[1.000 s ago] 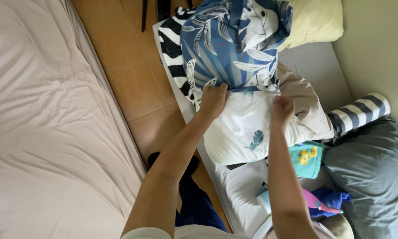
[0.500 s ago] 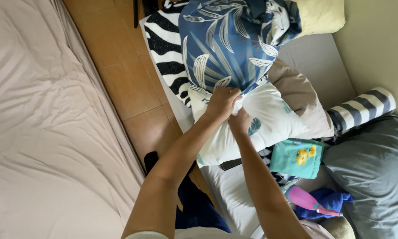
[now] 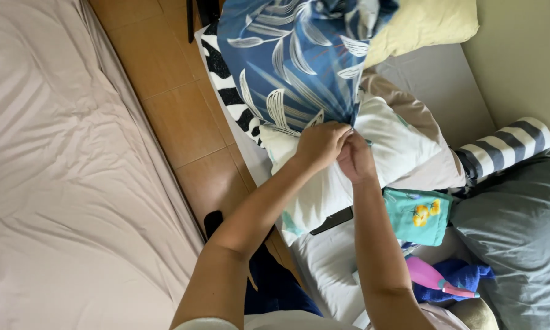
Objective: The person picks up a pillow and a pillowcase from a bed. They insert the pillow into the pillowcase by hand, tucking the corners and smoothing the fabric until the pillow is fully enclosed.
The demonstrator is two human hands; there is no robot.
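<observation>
Both hands meet at the centre of the frame, just above the middle. The left hand (image 3: pixel 321 145) and the right hand (image 3: pixel 355 160) touch each other, and each is clenched on the gathered lower edge of one blue pillowcase (image 3: pixel 299 58) with pale leaf prints, which fills the upper centre of the frame. The fingers of both hands pinch the cloth where it bunches to a point. Directly under the hands, touching them, lies one white pillow (image 3: pixel 385 143), tilted from the centre toward the lower left, with a small teal mark near its lower corner.

One black-and-white striped cloth (image 3: pixel 229 91) shows along the left side of the pillowcase, partly hidden beneath it. One pale yellow pillow (image 3: pixel 424 24) sits at the upper right, and one beige pillow (image 3: pixel 412 110) peeks out just behind the white pillow. At the right edge lies one roll cushion (image 3: pixel 510 146) striped in grey and white, and below it one large grey pillow (image 3: pixel 519 232). One small teal cloth (image 3: pixel 418 214) with yellow flowers lies just right of the right forearm. Lower down, one pink bottle-like thing (image 3: pixel 431 278) rests on one blue cloth (image 3: pixel 464 278). One dark flat object (image 3: pixel 331 221) pokes out under the white pillow. One mattress with a pale pink sheet (image 3: pixel 55 171) fills the left side, apart from the rest by a strip of wooden floor (image 3: pixel 177 116).
</observation>
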